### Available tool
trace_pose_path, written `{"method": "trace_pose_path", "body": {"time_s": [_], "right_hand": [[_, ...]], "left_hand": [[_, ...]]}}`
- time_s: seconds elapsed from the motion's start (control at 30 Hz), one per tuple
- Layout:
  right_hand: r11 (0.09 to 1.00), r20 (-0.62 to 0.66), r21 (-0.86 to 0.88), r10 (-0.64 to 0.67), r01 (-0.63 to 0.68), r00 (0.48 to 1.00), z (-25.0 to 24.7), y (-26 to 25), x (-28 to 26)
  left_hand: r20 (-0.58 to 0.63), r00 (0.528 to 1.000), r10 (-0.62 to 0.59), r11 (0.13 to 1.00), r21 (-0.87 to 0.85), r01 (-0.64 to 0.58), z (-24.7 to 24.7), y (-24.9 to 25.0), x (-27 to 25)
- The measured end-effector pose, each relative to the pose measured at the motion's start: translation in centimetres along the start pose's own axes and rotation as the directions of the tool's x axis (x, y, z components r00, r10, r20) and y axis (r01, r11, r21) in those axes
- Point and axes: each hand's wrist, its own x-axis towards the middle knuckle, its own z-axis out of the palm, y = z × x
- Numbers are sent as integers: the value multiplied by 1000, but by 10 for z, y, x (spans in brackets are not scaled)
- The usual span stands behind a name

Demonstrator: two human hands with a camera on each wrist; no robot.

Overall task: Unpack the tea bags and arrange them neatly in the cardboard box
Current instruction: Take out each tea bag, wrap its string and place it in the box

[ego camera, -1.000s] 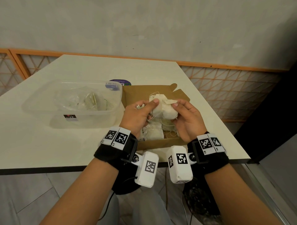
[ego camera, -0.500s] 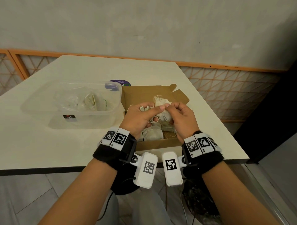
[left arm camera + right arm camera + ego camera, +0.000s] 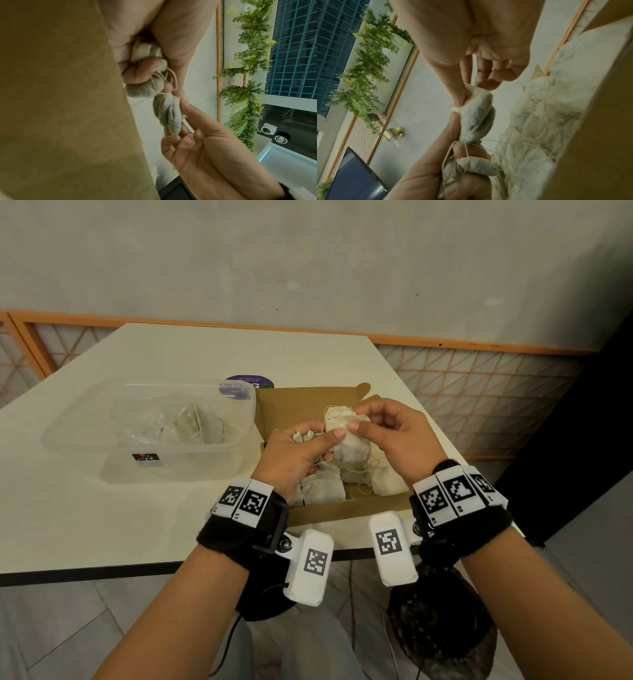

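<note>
1. Head view: left hand (image 3: 291,455) and right hand (image 3: 397,440) raised together above the open cardboard box (image 3: 301,405), both on one pale tea bag (image 3: 349,436).
2. Right thumb and forefinger pinching the upper edge of that tea bag; remaining right fingers loosely curled, apart from the bag.
3. Left thumb pressed against the side of the same bag, just beside the right fingertips; other left fingers curled round a bunch of further tea bags (image 3: 303,436) and their tangled strings.
4. Left wrist view: held tea bag (image 3: 169,115) hanging below the left fist (image 3: 154,47), right fingertips (image 3: 187,108) touching its edge.
5. Right wrist view: same bag (image 3: 476,119) pinched at its top by the right hand (image 3: 479,54), with the left hand (image 3: 450,169) gripping the bundle underneath, strings trailing.
6. Loose tea bags (image 3: 342,487) heaped inside the box, directly beneath both hands.
7. Clear plastic container (image 3: 85,433) to the left of the box on the white table (image 3: 85,525), crumpled wrappers (image 3: 185,422) inside it.
</note>
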Motion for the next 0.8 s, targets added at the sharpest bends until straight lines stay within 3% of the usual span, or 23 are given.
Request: {"method": "trace_pose_path", "body": {"time_s": [0.27, 0.53, 0.67, 0.8], "right_hand": [[999, 40, 22, 46, -47, 998, -3, -1, -2], [962, 96, 219, 148, -166, 984, -9, -9, -4], [950, 113, 219, 202, -223, 973, -2, -10, -5], [959, 64, 207, 183, -193, 981, 4, -8, -1]], "left_hand": [[-24, 1000, 9, 1000, 12, -9, 1, 2, -2], [-97, 995, 16, 1000, -13, -17, 2, 5, -3], [-69, 997, 25, 1000, -11, -26, 3, 6, -5], [-43, 998, 35, 998, 47, -33, 3, 5, -5]]}}
